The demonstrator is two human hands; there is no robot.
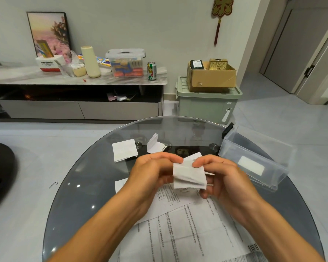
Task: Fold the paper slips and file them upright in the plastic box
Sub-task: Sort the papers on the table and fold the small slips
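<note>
Step in hand: I judge I'm mid-fold on one white paper slip (189, 174), held up off the round glass table (80, 195)
Left hand (151, 173): fingers curled, pinching the slip's left edge near its top corner
Right hand (222, 174): fingertips pinching the right edge and upper flap, lower fingers tucked under the slip
Hands together: close, facing each other, joined only by the slip between them
Doing it well: I'd bring the loose flap level with the edge below it, match the corners before pressing, then run a thumb along the crease so it stays flat; a sloppy fold will likely bulge and not stand in the box
Slip vs hands: directly between both, above the printed sheets (189, 229) lying on the table
Clear plastic box (254, 157): just right of my right hand, tipped on its side at the table's edge, one white slip (251, 165) seemingly inside
Waiting slips: a flat square slip (124, 150) and a folded slip (155, 145) beyond my left hand, another slip (120, 184) partly hidden beneath it
</note>
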